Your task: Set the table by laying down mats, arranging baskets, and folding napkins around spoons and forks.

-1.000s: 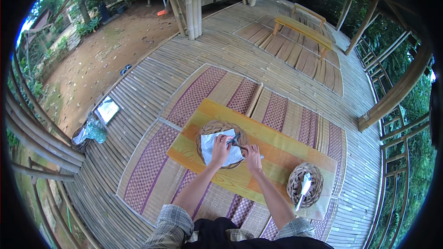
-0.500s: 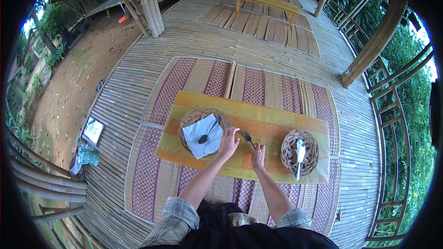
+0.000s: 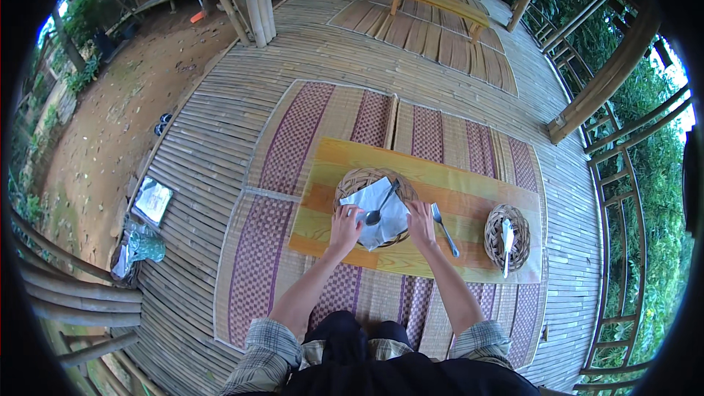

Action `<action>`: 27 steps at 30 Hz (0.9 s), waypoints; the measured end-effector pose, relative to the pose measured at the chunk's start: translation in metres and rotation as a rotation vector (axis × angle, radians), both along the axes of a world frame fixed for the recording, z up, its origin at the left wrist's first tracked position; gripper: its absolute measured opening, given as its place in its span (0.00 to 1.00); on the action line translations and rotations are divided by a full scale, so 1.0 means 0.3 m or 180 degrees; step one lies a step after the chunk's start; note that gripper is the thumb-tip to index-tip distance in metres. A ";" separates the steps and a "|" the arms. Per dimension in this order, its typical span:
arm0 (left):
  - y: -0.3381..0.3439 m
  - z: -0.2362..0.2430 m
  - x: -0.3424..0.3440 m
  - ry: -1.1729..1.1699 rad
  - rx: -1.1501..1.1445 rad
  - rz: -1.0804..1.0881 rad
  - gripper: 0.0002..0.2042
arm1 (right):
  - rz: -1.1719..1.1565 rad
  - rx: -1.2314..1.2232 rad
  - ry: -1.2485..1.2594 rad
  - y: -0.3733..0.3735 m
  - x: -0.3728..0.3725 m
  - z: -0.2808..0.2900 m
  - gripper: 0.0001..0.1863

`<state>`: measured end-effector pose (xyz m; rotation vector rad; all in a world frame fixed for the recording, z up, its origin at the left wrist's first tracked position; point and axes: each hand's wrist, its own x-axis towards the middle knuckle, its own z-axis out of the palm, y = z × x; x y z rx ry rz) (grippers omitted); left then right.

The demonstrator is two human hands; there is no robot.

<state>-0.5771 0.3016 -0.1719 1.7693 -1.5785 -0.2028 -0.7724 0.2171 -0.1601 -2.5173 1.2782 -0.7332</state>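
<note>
Wicker basket [image 3: 350, 182], one, centre of frame, holding paper [image 3: 394, 214] and spoon [image 3: 373, 218]; left hand [image 3: 345, 229] and right hand [image 3: 422, 226] at opposite sides, fingers curved, grip indeterminable. Fork [image 3: 445, 231]: just right.

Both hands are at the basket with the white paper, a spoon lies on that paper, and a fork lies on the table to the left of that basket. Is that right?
Not quite. In the head view, the fork lies on the table to the right of that basket, not to its left. The rest is as you say.
</note>
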 end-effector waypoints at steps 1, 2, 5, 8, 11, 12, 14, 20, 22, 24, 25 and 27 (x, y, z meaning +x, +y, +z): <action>0.018 -0.009 0.018 0.0010 0.0008 0.0001 0.15 | 0.0001 0.0008 0.0010 0.006 0.043 0.000 0.19; 0.024 -0.007 0.025 -0.0089 0.0058 -0.0160 0.14 | 0.0214 -0.0113 0.0269 -0.003 0.071 -0.018 0.19; 0.020 0.007 0.024 -0.0395 0.0140 -0.0437 0.14 | 0.0410 -0.0283 0.0551 -0.038 0.103 -0.086 0.18; 0.012 0.009 0.025 -0.0559 0.0220 -0.0636 0.14 | 0.0463 -0.0673 0.0829 -0.066 0.126 -0.128 0.14; 0.008 -0.001 0.029 -0.0572 0.0273 -0.0725 0.13 | 0.0503 -0.0577 0.1062 -0.089 0.154 -0.137 0.13; 0.007 -0.005 0.030 -0.0478 0.0277 -0.0755 0.14 | 0.0497 -0.0573 0.1049 -0.093 0.168 -0.133 0.13; 0.003 -0.012 0.034 -0.0381 0.0293 -0.0785 0.14 | 0.0425 -0.0455 0.1351 -0.094 0.183 -0.129 0.10; 0.010 -0.005 0.022 -0.0590 0.0220 -0.0639 0.16 | 0.0851 -0.0779 0.1528 -0.121 0.166 -0.113 0.08; 0.018 0.017 0.003 -0.0118 0.0270 -0.0427 0.18 | 0.0967 -0.0904 0.1698 -0.123 0.158 -0.107 0.08; 0.030 0.023 -0.008 -0.0079 0.0224 -0.0268 0.18 | 0.1200 -0.0855 0.1579 -0.122 0.153 -0.080 0.06; 0.034 0.025 -0.021 -0.0039 0.0192 -0.0129 0.18 | 0.1205 -0.0870 0.1583 -0.128 0.140 -0.064 0.06; 0.044 0.027 -0.044 -0.0018 0.0127 -0.0012 0.18 | 0.1238 -0.0082 0.1038 -0.128 0.133 -0.020 0.04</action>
